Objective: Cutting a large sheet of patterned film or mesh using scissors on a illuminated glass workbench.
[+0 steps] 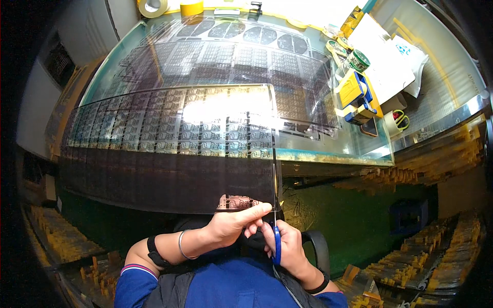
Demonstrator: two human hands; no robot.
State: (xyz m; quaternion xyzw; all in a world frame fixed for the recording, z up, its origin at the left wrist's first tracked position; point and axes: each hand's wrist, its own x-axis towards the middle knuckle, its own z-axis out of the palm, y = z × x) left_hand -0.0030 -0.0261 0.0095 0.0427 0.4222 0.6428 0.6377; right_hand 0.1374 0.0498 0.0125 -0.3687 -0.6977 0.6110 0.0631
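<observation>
A large transparent film sheet, printed with rows of dark circuit-like patterns, reaches from the glass-topped table over its near edge towards me. My left hand pinches the sheet near its close right corner, the thumb on top and some fingers showing through the film. Blue-handled scissors are in my right hand, with fingers in the handle loops. Their blades point away from me along the sheet's right edge, beside my left thumb. How far the blades are apart cannot be made out.
More printed film sheets lie on the light table. A blue and yellow tape dispenser, a green tape roll and a cup holding a green-handled tool stand at the right. Tape rolls sit at the back. Stacked folders flank me.
</observation>
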